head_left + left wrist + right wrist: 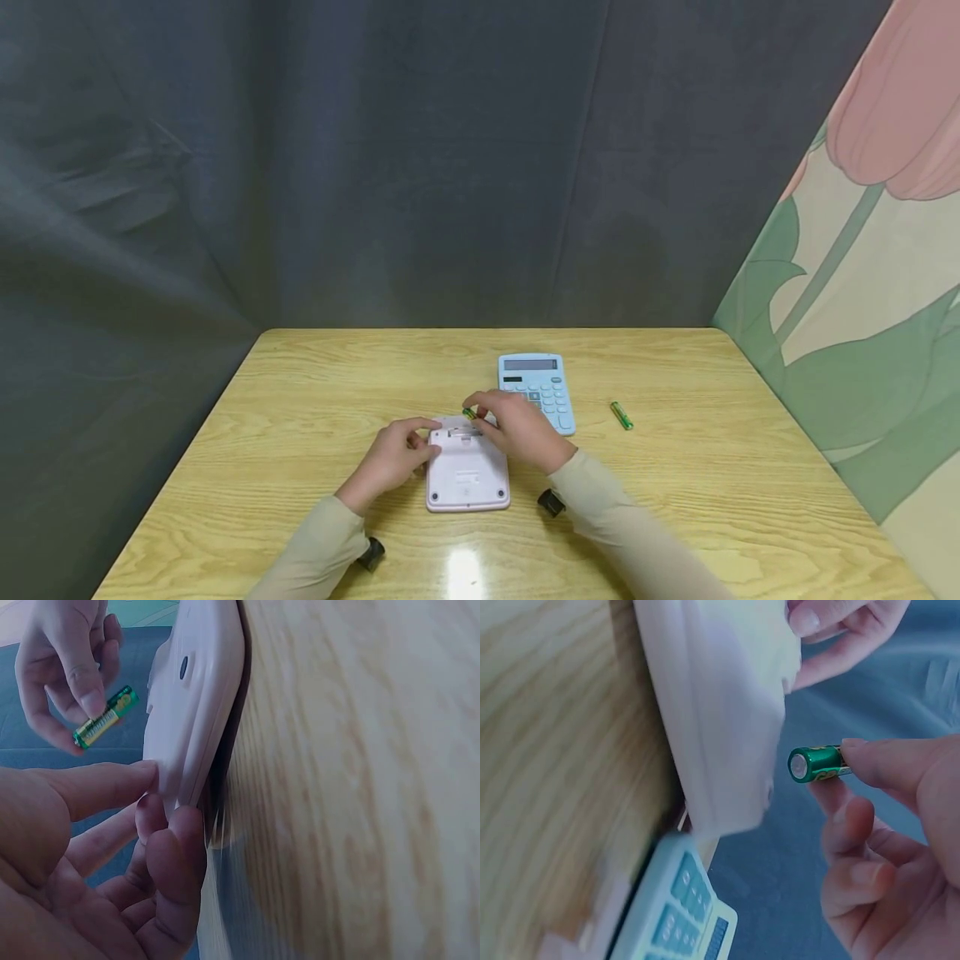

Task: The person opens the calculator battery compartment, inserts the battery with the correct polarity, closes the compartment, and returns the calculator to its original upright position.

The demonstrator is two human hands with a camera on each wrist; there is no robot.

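Observation:
A pale pink calculator [467,479] lies face down on the wooden table, its battery compartment [463,432] uncovered near the far end. My left hand [392,457] grips its left edge, with fingers on the back and others at the rim below, as the left wrist view shows. Above the compartment, my right hand [525,427] pinches a green battery [817,763] between thumb and fingers. The battery is tilted and apart from the calculator, one flat end showing in the right wrist view. The compartment's inside is too small to make out.
A light blue calculator [531,364] lies face up just beyond my right hand, partly covered by it. Farther right, another green battery [622,415] rests on the table [697,467]. A dark curtain [450,167] hangs behind; a flowered panel [862,333] stands at the right.

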